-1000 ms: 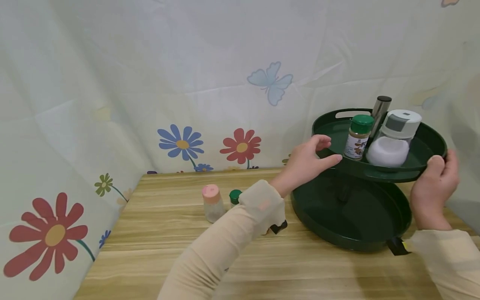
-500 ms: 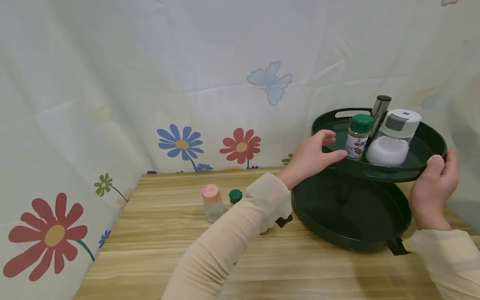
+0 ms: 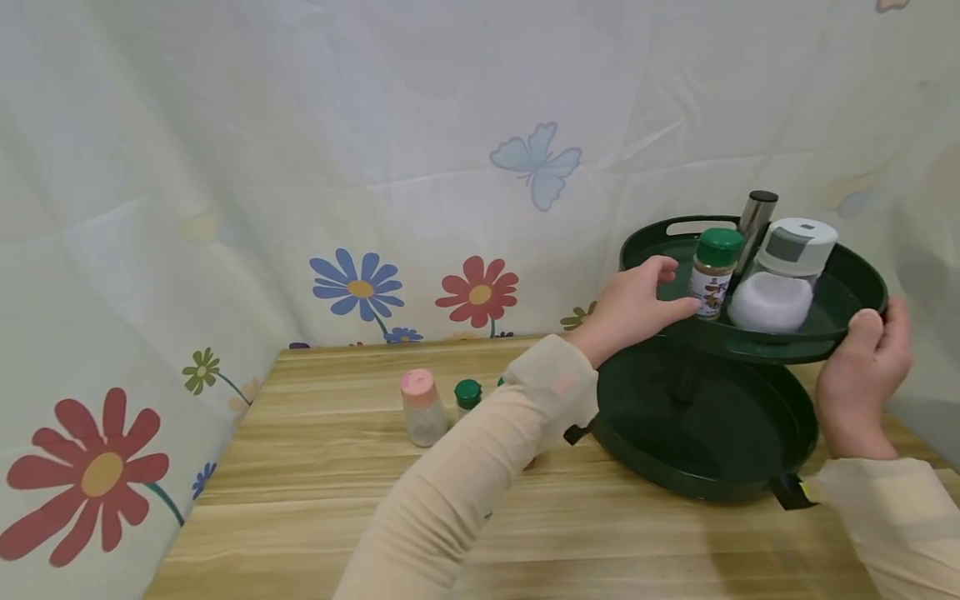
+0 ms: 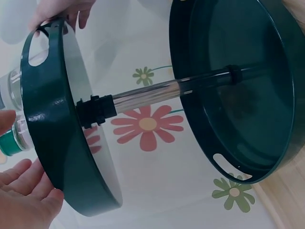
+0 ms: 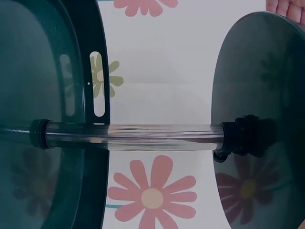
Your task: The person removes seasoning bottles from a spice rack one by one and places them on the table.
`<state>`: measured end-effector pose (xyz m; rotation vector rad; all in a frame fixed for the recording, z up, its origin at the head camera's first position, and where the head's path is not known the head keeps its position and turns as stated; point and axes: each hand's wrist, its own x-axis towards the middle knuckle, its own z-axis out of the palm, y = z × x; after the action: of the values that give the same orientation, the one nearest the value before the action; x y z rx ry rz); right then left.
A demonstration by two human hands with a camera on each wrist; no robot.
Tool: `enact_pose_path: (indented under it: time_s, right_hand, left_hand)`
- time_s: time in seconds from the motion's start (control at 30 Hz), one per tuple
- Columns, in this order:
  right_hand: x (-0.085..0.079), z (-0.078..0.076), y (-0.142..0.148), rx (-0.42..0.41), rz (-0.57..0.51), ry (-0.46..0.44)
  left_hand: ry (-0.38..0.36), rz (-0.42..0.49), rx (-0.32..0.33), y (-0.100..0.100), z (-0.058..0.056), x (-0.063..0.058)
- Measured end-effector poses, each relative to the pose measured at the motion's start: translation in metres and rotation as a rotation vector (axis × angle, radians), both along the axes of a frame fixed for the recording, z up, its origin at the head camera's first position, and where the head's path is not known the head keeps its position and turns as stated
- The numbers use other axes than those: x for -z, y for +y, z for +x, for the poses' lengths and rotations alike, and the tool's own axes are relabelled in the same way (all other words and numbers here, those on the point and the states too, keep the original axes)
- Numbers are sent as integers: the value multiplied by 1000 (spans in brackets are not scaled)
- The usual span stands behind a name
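Note:
A dark green two-tier rotating tray stands at the right of the head view. On its upper tier (image 3: 840, 287) are a green-capped spice jar (image 3: 712, 275), a white-lidded jar of white powder (image 3: 780, 283) and the tray's metal post (image 3: 756, 221). My left hand (image 3: 637, 302) reaches over the near left rim, thumb and fingers spread on the left side of the spice jar, thumb tip right at its label. In the left wrist view its fingers (image 4: 28, 183) lie by the rim. My right hand (image 3: 862, 375) grips the upper tier's right rim, thumb on top.
The lower tier (image 3: 705, 417) sits on the wooden table (image 3: 315, 475). A pink-capped shaker (image 3: 423, 408) and a green-capped jar (image 3: 468, 395) stand to the left, and my left sleeve partly hides another green cap. A flower-printed curtain (image 3: 420, 167) hangs behind.
My left hand has moved rightward over the rim, closer to the green-capped spice jar. The right hand keeps its grip on the upper tier, which looks unturned.

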<state>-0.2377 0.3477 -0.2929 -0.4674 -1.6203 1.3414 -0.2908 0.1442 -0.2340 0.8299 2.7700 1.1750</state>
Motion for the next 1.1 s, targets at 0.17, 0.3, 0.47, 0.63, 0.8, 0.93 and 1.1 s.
enact_pose_path:
  time_s: [0.17, 0.3, 0.47, 0.63, 0.8, 0.93, 1.1]
  right_hand:
    - [-1, 2, 0, -23, -10, 16]
    - [-1, 2, 0, -23, 1, 17]
    - [1, 2, 0, -15, 14, 18]
    - [0, 2, 1, -15, 18, 18]
    - [0, 3, 0, -14, 21, 13]
    - [0, 4, 1, -11, 25, -6]
    - [1, 4, 2, -13, 21, -11]
  left_hand:
    - [25, -22, -8, 3, -2, -1]
    - [30, -28, -7, 7, -4, -3]
    - [16, -23, -12, 15, -4, -4]
    - [9, -34, -38, 23, -5, -6]
    - [-2, -44, -47, 27, -6, -7]
    - [-1, -55, -46, 28, -7, -7]
    - [-7, -71, -52, 31, -9, -8]
